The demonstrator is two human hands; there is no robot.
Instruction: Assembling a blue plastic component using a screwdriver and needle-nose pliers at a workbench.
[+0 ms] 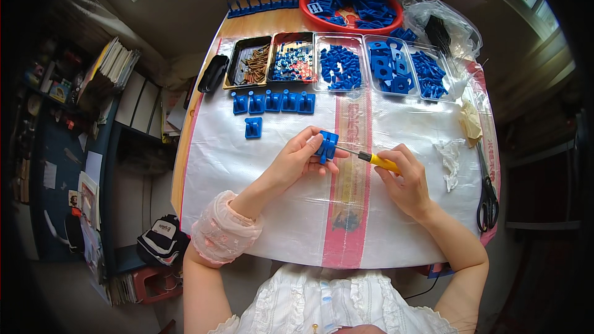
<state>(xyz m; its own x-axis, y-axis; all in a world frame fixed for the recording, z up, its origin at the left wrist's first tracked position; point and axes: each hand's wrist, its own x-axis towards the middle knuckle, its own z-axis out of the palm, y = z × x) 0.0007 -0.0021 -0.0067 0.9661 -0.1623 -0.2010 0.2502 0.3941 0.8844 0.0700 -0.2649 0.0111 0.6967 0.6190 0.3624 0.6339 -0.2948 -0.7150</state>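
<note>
Above the desk [260, 25], the left hand [301, 156] pinches the blue block [328, 141]; the right hand [407, 180] grips a screwdriver [381, 162], shaft toward it. The block looks light, stiff, slightly slick, best held by its sides.

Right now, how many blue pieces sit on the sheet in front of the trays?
6: five in a row near the black trays, and a single piece in front of its left half. The left hand holds another blue piece. That hand could hide more.
</note>
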